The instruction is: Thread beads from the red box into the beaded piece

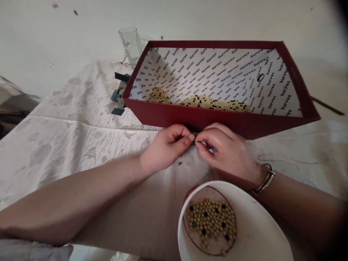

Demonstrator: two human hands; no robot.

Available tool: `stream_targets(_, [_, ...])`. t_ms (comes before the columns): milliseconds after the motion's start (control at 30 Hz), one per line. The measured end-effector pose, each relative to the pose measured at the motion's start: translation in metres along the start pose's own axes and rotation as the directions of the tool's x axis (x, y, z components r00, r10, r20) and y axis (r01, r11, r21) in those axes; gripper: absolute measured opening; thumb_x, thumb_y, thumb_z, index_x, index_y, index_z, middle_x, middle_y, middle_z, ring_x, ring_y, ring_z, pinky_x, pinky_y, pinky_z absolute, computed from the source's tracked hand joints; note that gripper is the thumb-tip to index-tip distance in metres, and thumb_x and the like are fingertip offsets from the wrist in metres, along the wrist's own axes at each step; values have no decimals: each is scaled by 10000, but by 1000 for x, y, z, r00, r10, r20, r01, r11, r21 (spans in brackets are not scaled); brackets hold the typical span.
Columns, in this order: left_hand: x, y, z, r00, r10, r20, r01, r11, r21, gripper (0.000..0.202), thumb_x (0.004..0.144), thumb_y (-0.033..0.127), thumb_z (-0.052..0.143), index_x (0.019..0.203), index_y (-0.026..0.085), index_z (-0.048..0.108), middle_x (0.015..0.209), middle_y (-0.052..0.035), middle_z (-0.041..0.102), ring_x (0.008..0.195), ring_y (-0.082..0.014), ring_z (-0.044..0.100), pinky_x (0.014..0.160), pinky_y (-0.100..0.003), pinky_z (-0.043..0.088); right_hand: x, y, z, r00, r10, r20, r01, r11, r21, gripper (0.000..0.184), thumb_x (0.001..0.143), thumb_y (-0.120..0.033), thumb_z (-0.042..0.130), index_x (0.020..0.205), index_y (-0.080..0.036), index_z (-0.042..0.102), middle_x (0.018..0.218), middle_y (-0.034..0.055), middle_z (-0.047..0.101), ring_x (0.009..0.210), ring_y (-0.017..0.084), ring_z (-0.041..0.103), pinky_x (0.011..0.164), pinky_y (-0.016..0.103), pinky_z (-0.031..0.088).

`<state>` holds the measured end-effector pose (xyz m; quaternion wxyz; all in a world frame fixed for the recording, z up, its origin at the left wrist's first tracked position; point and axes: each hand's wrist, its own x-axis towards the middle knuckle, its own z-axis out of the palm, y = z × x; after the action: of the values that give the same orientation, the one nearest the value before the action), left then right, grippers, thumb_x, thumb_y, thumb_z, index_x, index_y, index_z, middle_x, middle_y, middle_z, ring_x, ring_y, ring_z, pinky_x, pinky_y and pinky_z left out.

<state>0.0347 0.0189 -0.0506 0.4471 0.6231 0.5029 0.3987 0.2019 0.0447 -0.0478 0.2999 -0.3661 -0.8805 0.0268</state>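
My left hand (171, 145) is closed in a pinch, thumb against forefinger. Whatever lies between those fingertips is too small to make out. Right beside it, almost touching, my right hand (225, 148) pinches a tiny yellowish bead (196, 140) between thumb and forefinger. Both hands are in front of a dark red box (190, 114) with a white printed lining, which holds strings of cream and black beads (203, 102). Nearer to me, a white tub (261, 221) contains loose cream and black beads (212, 221).
A clear drinking glass (131, 45) stands behind the box's left end. Green paper tags (119, 96) lie beside that end. Thin reddish thread (290, 158) trails over the patterned tablecloth (67, 127) at right. A brown strip (327, 106) sticks out past the box's right side.
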Motion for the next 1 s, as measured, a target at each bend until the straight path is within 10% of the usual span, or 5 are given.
stream_targets(1000, [0,0,0,1000,-2,-8,2,1000,19,240,809,370,476,703,155,469,611,34,430,563,-62,366,512,-186,314,-3,1,-1,997,-60,-45,57,997,-58,127,793,-209,482,770,-200,606,842,27,616,730,131,572,637,243,442])
